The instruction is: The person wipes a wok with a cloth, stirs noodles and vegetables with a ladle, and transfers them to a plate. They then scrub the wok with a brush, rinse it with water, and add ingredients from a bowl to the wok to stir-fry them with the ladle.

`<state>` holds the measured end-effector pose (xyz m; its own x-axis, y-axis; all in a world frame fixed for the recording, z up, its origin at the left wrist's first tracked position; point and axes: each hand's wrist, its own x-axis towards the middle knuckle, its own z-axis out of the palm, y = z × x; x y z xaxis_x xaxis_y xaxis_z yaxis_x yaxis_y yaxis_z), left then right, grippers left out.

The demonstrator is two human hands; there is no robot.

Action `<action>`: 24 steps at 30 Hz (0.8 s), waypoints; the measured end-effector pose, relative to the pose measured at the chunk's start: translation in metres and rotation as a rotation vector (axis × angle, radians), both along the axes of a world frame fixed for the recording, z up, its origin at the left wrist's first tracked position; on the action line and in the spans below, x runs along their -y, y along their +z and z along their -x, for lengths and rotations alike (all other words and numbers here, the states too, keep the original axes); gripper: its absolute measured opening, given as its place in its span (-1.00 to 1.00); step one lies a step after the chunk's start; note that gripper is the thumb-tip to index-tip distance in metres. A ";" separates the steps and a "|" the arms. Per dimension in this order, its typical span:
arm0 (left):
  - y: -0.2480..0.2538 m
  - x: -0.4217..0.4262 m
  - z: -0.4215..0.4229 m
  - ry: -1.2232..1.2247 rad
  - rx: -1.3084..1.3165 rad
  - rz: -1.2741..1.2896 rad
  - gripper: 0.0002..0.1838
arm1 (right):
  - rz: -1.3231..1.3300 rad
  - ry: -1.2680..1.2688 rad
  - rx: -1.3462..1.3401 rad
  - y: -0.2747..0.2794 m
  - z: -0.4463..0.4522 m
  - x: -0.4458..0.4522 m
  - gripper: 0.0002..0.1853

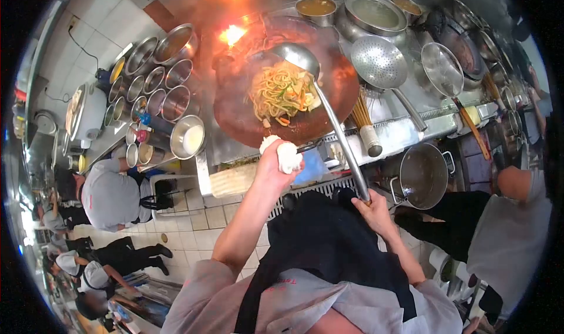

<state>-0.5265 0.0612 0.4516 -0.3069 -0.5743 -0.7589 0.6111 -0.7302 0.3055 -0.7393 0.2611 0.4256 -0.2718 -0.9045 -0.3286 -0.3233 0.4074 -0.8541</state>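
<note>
My left hand (271, 168) is closed around a bunched white cloth (288, 158) at the near rim of a large wok (235, 120). A dark loop handle sits right beside the cloth; whether my fingers also hold the rim is hidden. In the wok lies a heap of noodles (279, 93) with green and orange vegetable pieces. My right hand (376, 213) grips the end of a long-handled ladle (343, 143). The ladle's bowl rests upside down at the far side of the noodles, touching or just above them.
Flames (234, 36) rise behind the wok at left. A perforated strainer (379, 62), a bamboo brush (365, 125) and a mesh skimmer (442, 70) lie right. Metal bowls (178, 102) crowd the left. A big pot (423, 175) stands low right, near a co-worker (511, 234).
</note>
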 end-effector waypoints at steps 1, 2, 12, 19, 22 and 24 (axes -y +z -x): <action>0.001 -0.001 -0.001 -0.005 0.013 0.006 -0.81 | 0.041 -0.021 0.010 0.002 -0.001 0.002 -0.67; -0.006 0.007 -0.001 -0.011 -0.017 0.004 -0.85 | 0.073 -0.039 0.017 0.003 -0.001 0.001 -0.66; -0.043 -0.034 -0.009 -0.068 -0.160 0.062 -0.81 | 0.097 -0.062 0.071 -0.010 0.011 0.002 -0.76; -0.100 -0.001 0.008 -0.039 -0.070 0.190 -0.87 | 0.028 -0.115 0.153 0.007 0.011 0.015 -0.70; -0.061 -0.050 -0.006 -0.165 -0.048 0.134 -0.90 | 0.041 -0.139 0.167 0.005 0.013 0.011 -0.68; -0.032 -0.032 -0.006 0.012 0.013 0.032 -0.90 | 0.035 -0.132 0.125 -0.007 0.013 0.003 -0.67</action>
<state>-0.5208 0.0935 0.4196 -0.2897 -0.6020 -0.7441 0.6154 -0.7126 0.3370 -0.7520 0.2584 0.4185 -0.3482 -0.8751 -0.3362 -0.1591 0.4086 -0.8987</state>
